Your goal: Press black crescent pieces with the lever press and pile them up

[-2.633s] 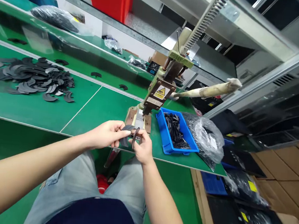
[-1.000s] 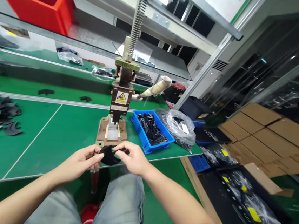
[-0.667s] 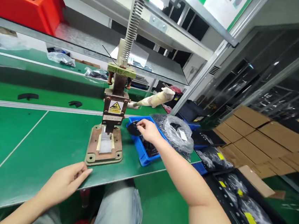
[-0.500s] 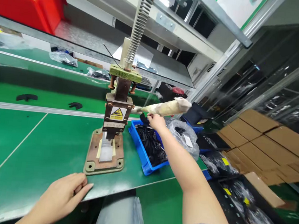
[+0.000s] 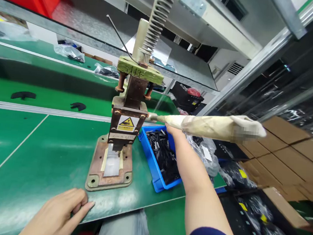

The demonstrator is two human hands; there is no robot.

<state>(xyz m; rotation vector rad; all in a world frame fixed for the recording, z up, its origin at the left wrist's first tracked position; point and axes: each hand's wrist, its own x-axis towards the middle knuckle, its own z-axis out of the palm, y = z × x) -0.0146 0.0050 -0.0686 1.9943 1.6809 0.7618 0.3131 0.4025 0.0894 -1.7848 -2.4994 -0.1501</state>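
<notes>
Green tabletop [image 5: 58, 159] spreads before you. Press [image 5: 129, 111] stands on it, wrapped lever [image 5: 208, 126] jutting right. Blue bin [image 5: 148, 159] sits just right of press. Your left hand [image 5: 63, 210] rests at tabletop's front edge near press, fingers loosely curled, thumb slightly apart. Your right hand [image 5: 174, 131] is near bin's far end, partly behind lever; its fingers are hidden, cannot tell whether apart or clamped. Black strips [image 5: 164, 155] lie in bin, mostly on your side of that hand.
</notes>
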